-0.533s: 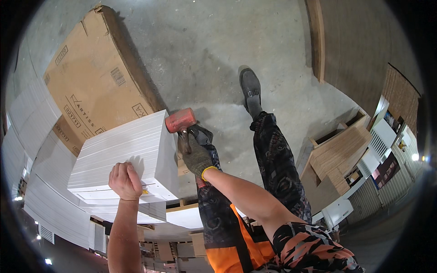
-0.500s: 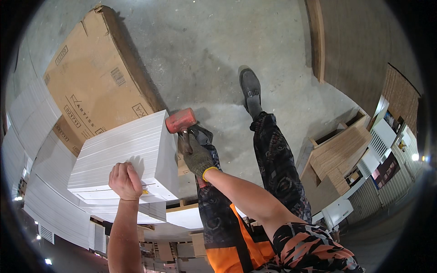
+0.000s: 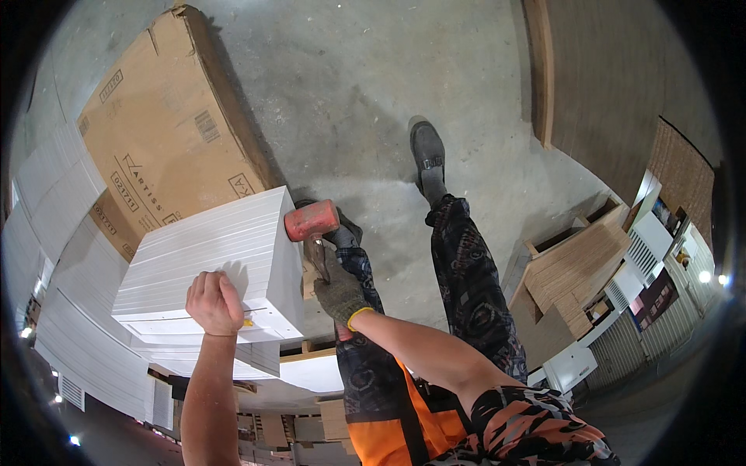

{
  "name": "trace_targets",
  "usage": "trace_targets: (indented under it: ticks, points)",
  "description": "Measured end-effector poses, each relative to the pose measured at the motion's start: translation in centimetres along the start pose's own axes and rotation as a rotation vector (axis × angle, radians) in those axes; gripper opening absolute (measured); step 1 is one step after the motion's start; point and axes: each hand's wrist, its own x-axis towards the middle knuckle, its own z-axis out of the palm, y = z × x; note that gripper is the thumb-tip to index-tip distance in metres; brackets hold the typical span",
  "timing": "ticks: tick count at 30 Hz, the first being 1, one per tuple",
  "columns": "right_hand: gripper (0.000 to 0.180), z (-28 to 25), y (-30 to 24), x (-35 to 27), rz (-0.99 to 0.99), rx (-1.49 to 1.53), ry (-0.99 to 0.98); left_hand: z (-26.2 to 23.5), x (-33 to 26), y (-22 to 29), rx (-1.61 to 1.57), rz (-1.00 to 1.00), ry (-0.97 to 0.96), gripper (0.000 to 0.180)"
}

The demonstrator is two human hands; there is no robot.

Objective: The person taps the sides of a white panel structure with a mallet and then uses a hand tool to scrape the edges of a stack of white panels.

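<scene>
My right hand [image 3: 339, 291], in a grey work glove, grips the handle of a mallet with a red head [image 3: 311, 220]. The mallet head touches the right side of a stack of white panels [image 3: 225, 256]. My bare left hand [image 3: 213, 301] rests as a fist on the near top edge of that stack. The stack sits on a larger pile of white panels [image 3: 85, 342] below it.
A large flattened cardboard box [image 3: 163, 132] lies on the concrete floor [image 3: 373, 93] beyond the stack. My legs in patterned trousers and a grey shoe [image 3: 428, 159] stand to the right. Wooden boards and crates [image 3: 575, 272] lie at the right.
The mallet head and my right hand have shifted slightly; the head stays against the stack's side. My left hand has not moved.
</scene>
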Motion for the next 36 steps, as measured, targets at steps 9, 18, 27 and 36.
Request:
trace_targets:
  ticks: [9, 18, 27, 36]
  points:
    - [0.076, -1.0, -1.3, -3.1, 0.156, 0.003, -0.141, 0.1, -0.2, -0.2, 0.007, -0.007, -0.001, 0.019]
    - [0.075, -0.6, -1.0, -4.5, 0.137, 0.007, -0.088, 0.2, -0.2, -0.2, 0.004, 0.001, 0.027, 0.019]
    - [0.068, -2.0, -3.0, -13.0, -0.147, 0.020, 0.066, 0.1, 0.0, -0.2, -0.007, 0.018, 0.040, 0.018]
    - [0.065, -1.9, -3.4, -14.0, -0.137, 0.021, 0.043, 0.1, 0.0, -0.1, 0.017, 0.024, 0.033, 0.018]
